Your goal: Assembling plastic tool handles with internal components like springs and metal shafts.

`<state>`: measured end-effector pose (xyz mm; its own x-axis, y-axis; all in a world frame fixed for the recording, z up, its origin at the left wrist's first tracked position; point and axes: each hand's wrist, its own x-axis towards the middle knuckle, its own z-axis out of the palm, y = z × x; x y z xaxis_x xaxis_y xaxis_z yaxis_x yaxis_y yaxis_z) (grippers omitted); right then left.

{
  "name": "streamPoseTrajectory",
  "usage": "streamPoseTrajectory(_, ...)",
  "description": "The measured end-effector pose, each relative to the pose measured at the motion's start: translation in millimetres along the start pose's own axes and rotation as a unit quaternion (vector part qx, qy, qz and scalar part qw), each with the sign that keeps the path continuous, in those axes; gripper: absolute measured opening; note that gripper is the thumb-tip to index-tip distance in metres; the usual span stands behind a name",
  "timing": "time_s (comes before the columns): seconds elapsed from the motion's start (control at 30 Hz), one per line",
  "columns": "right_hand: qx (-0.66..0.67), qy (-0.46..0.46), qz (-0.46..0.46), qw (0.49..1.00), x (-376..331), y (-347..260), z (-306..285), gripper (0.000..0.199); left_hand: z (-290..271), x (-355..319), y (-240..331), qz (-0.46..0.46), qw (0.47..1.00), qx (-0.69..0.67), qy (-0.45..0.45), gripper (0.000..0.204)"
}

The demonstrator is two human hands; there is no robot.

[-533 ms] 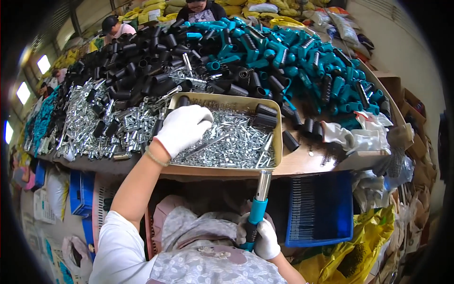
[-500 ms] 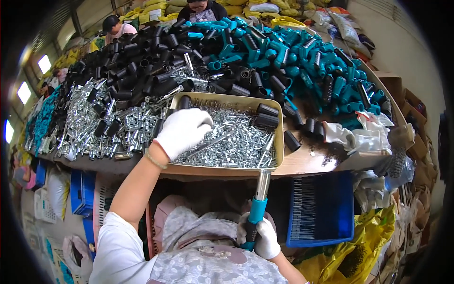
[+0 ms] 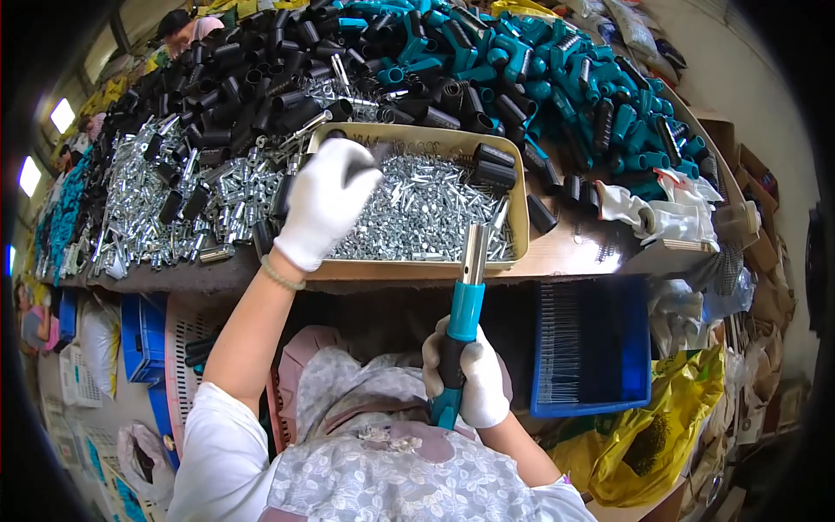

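Observation:
My right hand (image 3: pixel 480 383), in a white glove, is wrapped around a teal and black tool handle (image 3: pixel 467 311) low in front of my apron. A slotted silver metal tube (image 3: pixel 474 254) stands up out of its teal collar, its top in front of the tray's near rim. My left hand (image 3: pixel 330 202), also gloved, is over the left side of a cream tray (image 3: pixel 524 228) with its fingers curled together. A dark blur shows at its fingertips, too smeared to name. Small silver pins (image 3: pixel 435 204) fill the tray, and black sleeves (image 3: pixel 494 167) lie in its right corner.
Silver metal parts (image 3: pixel 143 209) are heaped left of the tray. Beyond it rise piles of black sleeves (image 3: pixel 235 87) and teal housings (image 3: pixel 557 96). White gloves (image 3: pixel 674 209) lie at the right. Below the table edge are a blue bin (image 3: pixel 600 348) and a yellow sack (image 3: pixel 652 444).
The handle with its metal tube has come up and slightly left in my right hand, more upright now. My left hand has turned, fingers pointing up, and stays over the tray's left side. The view has tilted.

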<state>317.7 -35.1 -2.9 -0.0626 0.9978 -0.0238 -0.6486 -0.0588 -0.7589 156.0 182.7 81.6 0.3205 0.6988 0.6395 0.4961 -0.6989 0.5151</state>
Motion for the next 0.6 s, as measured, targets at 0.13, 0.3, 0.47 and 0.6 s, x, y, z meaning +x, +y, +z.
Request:
streamPoseTrajectory(0.13, -0.007, 0.012, -0.011, 1.000, 6, 1, 7, 0.075, -10, -22, -8, 0.043, 0.965, -0.233, 0.112, 0.009)
streamPoseTrajectory(0.3, -0.007, 0.035, -0.015, 0.999, 12, 0, 14, 0.080, -26, -47, 11, -0.016, 0.946, -0.314, 0.076, 0.010)
streamPoseTrajectory(0.47, -0.035, 0.040, -0.021, 0.998, 11, -2, 23, 0.092, -41, -116, 68, -0.141, 0.913, -0.305, -0.232, 0.012)
streamPoseTrajectory(0.6, -0.072, 0.063, -0.025, 0.995, 8, 1, 26, 0.090, -35, -136, 65, -0.223, 0.877, -0.253, -0.342, 0.017)
